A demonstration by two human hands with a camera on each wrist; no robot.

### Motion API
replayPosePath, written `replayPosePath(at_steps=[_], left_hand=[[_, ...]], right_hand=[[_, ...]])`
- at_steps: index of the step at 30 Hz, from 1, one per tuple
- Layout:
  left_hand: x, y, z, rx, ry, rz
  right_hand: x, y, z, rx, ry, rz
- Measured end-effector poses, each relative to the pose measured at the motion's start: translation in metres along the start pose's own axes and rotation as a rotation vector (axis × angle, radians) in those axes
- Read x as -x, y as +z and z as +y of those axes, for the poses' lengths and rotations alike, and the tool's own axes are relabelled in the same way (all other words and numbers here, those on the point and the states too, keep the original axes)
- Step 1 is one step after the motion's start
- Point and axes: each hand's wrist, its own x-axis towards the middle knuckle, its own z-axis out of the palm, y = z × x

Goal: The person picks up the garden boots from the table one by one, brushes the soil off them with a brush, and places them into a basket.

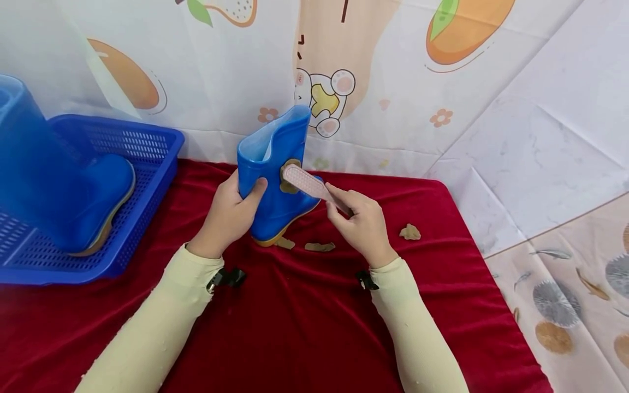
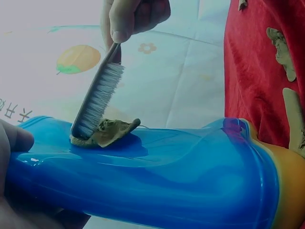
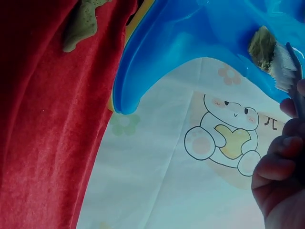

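My left hand [image 1: 226, 215] grips a blue rain boot [image 1: 272, 204] by the back of its shaft, thumb across the near side. The boot is tilted, its yellow sole low over the cloth. In my right hand [image 1: 361, 221] is the handle of a pale pink brush [image 1: 307, 182]. Its whitish bristles [image 2: 101, 98] meet a lump of brown clay-like stuff [image 2: 116, 132] stuck on the boot's shaft, as the left wrist view shows. The right wrist view has the bristles beside the same lump, with the right fingers [image 3: 281, 162] curled round the handle.
At the left, a second blue boot [image 1: 88, 196] lies over a blue plastic basket [image 1: 147, 204]. Flat brown pieces [image 1: 319, 247] and a brown lump [image 1: 410, 232] are on the red cloth [image 1: 295, 327]. A printed white curtain [image 1: 211, 82] hangs close behind the boot.
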Motion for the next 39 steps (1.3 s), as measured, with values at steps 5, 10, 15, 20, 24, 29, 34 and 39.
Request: replayPosePath(at_steps=[5, 10, 15, 20, 24, 29, 34, 39], left_hand=[[0.001, 0.0, -0.001, -0.005, -0.006, -0.011], [0.001, 0.0, -0.002, 0.005, 0.001, -0.01], [0.0, 0.0, -0.001, 0.008, 0.002, -0.011], [0.0, 0.0, -0.001, 0.005, -0.003, -0.011], [0.0, 0.0, -0.001, 0.007, -0.002, -0.011], [0.0, 0.0, -0.003, 0.005, -0.008, -0.004], [0.0, 0.0, -0.004, 0.004, -0.004, 0.005], [0.0, 0.001, -0.003, 0.007, -0.005, 0.007]], right_hand=[[0.0, 0.001, 0.002, 0.016, -0.037, -0.019], [0.0, 0.002, 0.002, 0.018, -0.086, -0.02], [0.0, 0.001, 0.001, -0.003, -0.089, -0.038], [-0.001, -0.006, 0.001, -0.015, -0.004, -0.114], [-0.002, -0.013, 0.003, -0.032, 0.078, -0.183], [-0.003, -0.017, 0.004, -0.05, 0.089, -0.181], [-0.004, -0.015, 0.0, -0.097, 0.029, -0.174], [-0.002, -0.012, 0.0, -0.051, 0.045, -0.229]])
